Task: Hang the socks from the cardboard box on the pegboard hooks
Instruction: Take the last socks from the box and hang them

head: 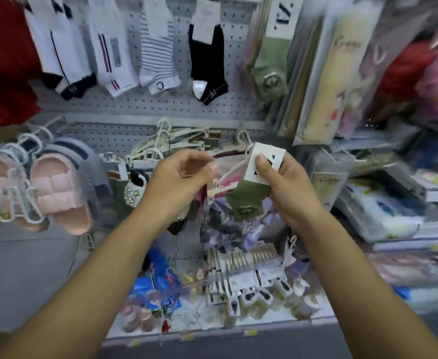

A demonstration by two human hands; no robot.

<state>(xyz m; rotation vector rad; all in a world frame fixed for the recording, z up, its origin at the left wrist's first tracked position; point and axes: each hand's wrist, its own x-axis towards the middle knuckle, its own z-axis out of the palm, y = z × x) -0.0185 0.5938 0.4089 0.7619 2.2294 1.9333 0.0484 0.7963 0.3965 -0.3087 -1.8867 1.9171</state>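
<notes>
Only the head view to go on, and it's smeared with motion blur, so take the fine detail loosely.

The right hand is clamped on a green sock pair, thumb pressed on its white card header, with a white plastic hanger hook poking up from the top of that card. The left hand has its fingers curled in a pinch on a thin white plastic clip hanger that seems to belong to a pinkish pair just behind the green one. I can't tell whether the two hangers are tangled or just overlapping.

That's my main worry. If the clips are caught together, pulling the hands apart could pop a sock out of its clip or snap the thin plastic.

The pegboard is above the hands, with a matching green pair already hanging toward its right edge, crowded by long clear packets. Reaching in there, the sock could brush those packets and knock them off their hook, or the hanger could miss the tip of the hook, since I can't actually see the hook itself.

Below the hands, a row of carded socks sits on the lower shelf by its front edge. Anything dropped lands in that clutter. I can't make out the cardboard box at all.
</notes>
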